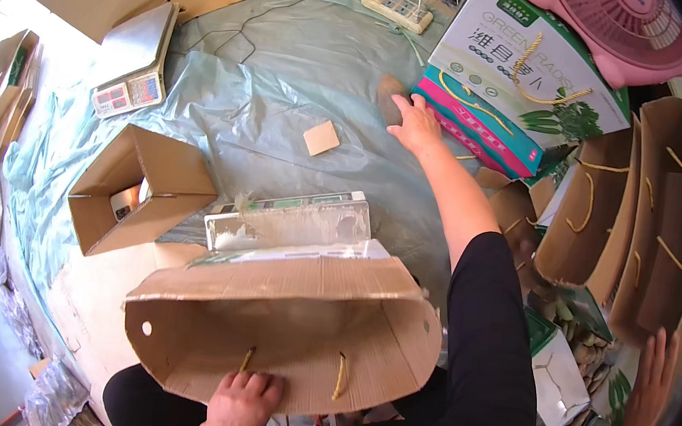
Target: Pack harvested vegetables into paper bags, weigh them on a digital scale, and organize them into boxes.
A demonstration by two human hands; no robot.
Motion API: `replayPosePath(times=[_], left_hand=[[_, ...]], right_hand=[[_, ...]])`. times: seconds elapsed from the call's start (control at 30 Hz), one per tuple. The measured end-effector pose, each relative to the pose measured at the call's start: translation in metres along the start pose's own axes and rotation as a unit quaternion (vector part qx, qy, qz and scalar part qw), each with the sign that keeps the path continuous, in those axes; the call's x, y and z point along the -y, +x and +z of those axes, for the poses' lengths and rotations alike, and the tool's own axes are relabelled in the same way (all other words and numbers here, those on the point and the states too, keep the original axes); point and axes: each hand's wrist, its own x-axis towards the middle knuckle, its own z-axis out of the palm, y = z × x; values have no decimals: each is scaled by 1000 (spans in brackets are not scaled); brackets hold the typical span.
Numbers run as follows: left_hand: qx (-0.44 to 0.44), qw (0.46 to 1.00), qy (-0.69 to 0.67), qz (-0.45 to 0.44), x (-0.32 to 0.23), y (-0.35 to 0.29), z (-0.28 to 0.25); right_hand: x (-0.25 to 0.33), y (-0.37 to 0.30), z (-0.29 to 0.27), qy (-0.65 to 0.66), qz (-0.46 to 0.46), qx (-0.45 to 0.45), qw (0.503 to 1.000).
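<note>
An open cardboard box with yellow rope handles stands in front of me, tilted so its inside shows. My left hand is closed over the near wall of this box, its fingers curled on the edge beside one handle. Farther off, at the end of an outstretched arm, my right hand has its fingers apart and holds nothing I can see. It is beside a teal and pink box with a rope handle. A blurred brown round shape shows just behind its fingertips.
Plastic sheeting covers the work surface. On it are a scale, a cardboard piece, a folded box and a power strip. A pink fan tops a white-green box. Another person's hand is at right, near open boxes.
</note>
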Motion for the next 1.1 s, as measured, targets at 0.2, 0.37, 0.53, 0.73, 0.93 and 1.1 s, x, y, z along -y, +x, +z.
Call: replayPosePath(times=[0.2,0.37,0.53,0.73,0.93,1.1], left_hand=[[-13,1000,-26,6,3,15,-17],[-11,999,-44,0,8,16,-13],[26,999,-33,26,8,20,-17],[23,1000,-17,-3,4,7,-3],[-2,1000,-10,-19,-10,1,3],[-24,999,6,-36,-18,-4,7]], right_hand=[[-10,29,38,24,-8,13,1000],[-11,39,60,76,2,-26,997],[-14,16,54,143,22,-43,989],[-51,-88,50,122,17,56,991],[-95,-205,21,359,223,246,872],[-125,-312,22,536,361,174,743]])
